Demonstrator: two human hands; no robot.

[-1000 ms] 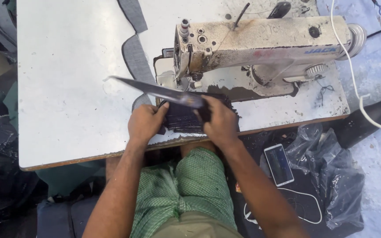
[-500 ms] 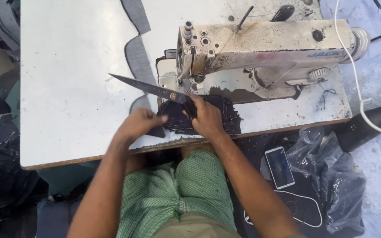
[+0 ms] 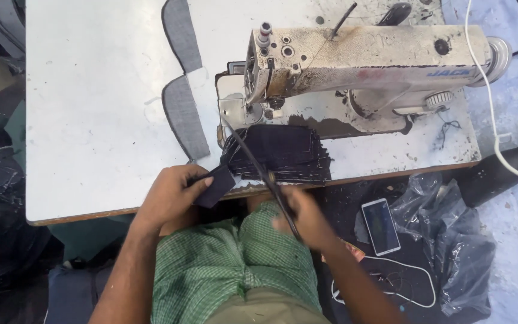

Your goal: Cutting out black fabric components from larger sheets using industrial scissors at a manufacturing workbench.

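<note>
Fabric piece (image 3: 216, 185) pinched in left fingers (image 3: 194, 180) | right fingers (image 3: 292, 207) clamped on scissors (image 3: 259, 168)

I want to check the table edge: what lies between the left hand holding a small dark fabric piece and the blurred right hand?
In the head view, between the left hand and right hand lie the stack of dark fabric pieces and long dark scissors.

A smartphone (image 3: 381, 226) lies at about four o'clock, below the desk (image 3: 91, 120) edge: a slim upright rectangle, tilted slightly, pale frame, dim bluish-grey screen. Just beside it, toward three o'clock, sits a crumpled clear plastic bag (image 3: 451, 252). A small blue label (image 3: 451, 72) marks the sewing machine (image 3: 367, 60) at one o'clock.
</note>
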